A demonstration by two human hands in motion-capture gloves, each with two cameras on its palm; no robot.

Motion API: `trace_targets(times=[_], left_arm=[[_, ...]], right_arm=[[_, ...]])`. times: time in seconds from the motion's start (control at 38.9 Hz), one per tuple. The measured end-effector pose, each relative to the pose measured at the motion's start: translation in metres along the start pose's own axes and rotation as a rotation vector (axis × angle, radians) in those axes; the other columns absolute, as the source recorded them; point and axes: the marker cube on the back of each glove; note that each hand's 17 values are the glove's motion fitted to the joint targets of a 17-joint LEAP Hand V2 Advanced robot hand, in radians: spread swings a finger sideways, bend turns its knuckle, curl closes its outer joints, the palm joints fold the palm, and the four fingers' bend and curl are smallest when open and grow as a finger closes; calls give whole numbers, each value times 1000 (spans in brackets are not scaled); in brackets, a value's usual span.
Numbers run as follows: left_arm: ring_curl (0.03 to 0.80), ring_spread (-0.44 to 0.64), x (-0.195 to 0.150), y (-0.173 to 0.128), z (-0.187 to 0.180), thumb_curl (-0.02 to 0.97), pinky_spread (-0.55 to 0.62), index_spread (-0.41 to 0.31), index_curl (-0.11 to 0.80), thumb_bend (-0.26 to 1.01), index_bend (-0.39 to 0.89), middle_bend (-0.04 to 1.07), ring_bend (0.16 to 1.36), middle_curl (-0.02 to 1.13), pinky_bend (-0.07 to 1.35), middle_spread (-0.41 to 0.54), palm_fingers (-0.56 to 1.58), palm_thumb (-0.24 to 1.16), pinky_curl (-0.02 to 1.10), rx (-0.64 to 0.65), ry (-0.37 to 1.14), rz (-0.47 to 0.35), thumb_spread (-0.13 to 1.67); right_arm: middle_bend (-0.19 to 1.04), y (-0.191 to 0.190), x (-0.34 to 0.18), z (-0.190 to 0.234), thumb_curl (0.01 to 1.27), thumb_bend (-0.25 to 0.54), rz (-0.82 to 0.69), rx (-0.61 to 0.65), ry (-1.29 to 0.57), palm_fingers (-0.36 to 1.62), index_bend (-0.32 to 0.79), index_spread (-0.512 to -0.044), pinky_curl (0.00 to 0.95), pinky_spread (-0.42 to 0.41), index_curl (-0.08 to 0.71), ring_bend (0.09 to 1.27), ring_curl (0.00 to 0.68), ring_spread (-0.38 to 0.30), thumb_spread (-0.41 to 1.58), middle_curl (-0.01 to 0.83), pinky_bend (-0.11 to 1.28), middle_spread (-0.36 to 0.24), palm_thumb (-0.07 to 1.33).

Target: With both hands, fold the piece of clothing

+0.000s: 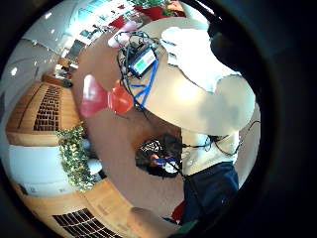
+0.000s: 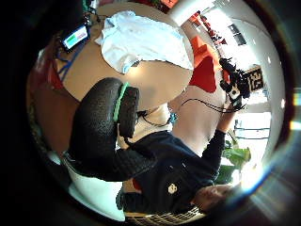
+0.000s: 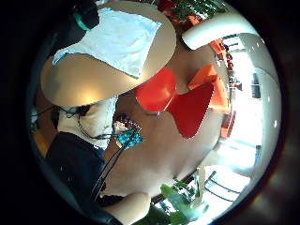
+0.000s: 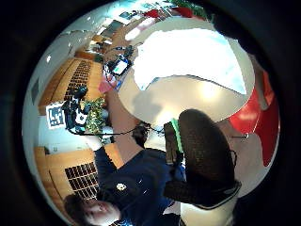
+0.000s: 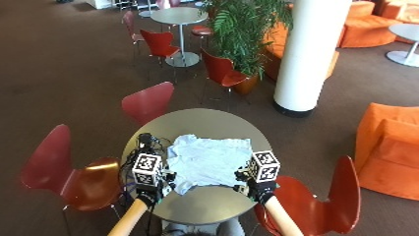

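A pale blue shirt [image 5: 209, 162] lies spread, a little rumpled, on the round beige table [image 5: 196, 123]. Both black-gloved hands hover above the table's near edge and hold nothing. My left hand [image 5: 150, 191] is by the shirt's near left corner, and my right hand [image 5: 260, 188] is by its near right corner. The left palm views show the whole shirt [image 2: 141, 40] [image 1: 198, 54] at a distance, with the left thumb [image 2: 106, 132] bent and free. From the right palm the shirt [image 4: 188, 52] [image 3: 112, 40] also lies untouched beyond the right thumb [image 4: 202, 155].
A small device with a lit screen and cables [image 5: 145, 142] sits on the table left of the shirt. Red chairs [image 5: 149, 101] [image 5: 65, 172] [image 5: 330, 201] ring the table. A white pillar [image 5: 308, 54] and a plant [image 5: 249, 29] stand behind.
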Motion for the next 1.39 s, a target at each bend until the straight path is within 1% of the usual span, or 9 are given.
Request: trace_targets(times=[0.15,0.33,0.57,0.69,0.87,0.95,1.03,1.31,1.39], left_arm=[[177,37,13,11,-10,94,45,-88,159,135,256,244,417,181,261,-22,639,244,160,-44,-37,10,761],[222,69,22,0,-23,140,56,-106,232,106,255,149,422,206,284,8,576,252,222,-70,-57,1,984],[254,85,11,-69,-16,187,61,-110,285,61,195,150,441,229,295,24,541,261,268,-101,-105,-153,1103],[284,114,9,-121,18,210,77,-93,270,36,89,132,488,238,347,62,396,268,305,-179,-51,-169,1127],[312,158,9,-169,80,229,107,-81,222,-10,51,152,573,237,464,119,239,256,348,-266,30,-167,1129],[311,173,16,-162,97,237,116,-83,218,-18,88,167,584,242,477,130,221,252,351,-396,86,-148,1122],[312,193,26,-140,96,246,130,-84,224,-19,119,161,588,245,485,143,192,254,355,-492,105,-178,1111],[296,331,30,-136,159,280,249,-86,254,-18,146,166,566,250,498,213,75,285,356,-592,93,-138,1053],[289,319,30,-138,167,300,255,-89,258,10,149,231,559,275,466,171,133,359,344,-570,75,-135,1053]], right_arm=[[265,5,1,2,122,256,-16,-20,26,547,143,-236,177,74,123,408,165,-24,765,142,410,-35,410],[259,4,-4,-18,170,236,0,-47,49,523,137,-284,230,86,169,414,216,-31,1013,204,422,-42,431],[187,-52,16,-25,224,202,42,-165,75,508,80,-322,288,96,173,468,267,-29,1137,244,512,-50,472],[153,-103,40,1,254,178,94,-220,40,383,69,-350,329,133,165,484,290,4,1138,246,609,-41,509],[174,-140,60,40,290,139,214,-356,-2,336,98,-368,346,153,158,503,300,13,1118,261,651,-37,555],[180,-132,61,49,302,119,363,-484,3,340,115,-369,345,156,166,509,303,10,1112,268,648,-42,567],[192,-120,49,44,315,101,294,-452,-18,352,119,-370,343,159,172,514,307,0,1106,279,636,-50,581],[187,-138,65,85,360,48,299,-434,-28,430,144,-355,332,153,214,520,321,-41,1101,307,575,-62,635],[192,-137,65,90,372,40,291,-455,-37,440,136,-354,332,152,220,515,324,-48,1100,316,563,-64,656]])
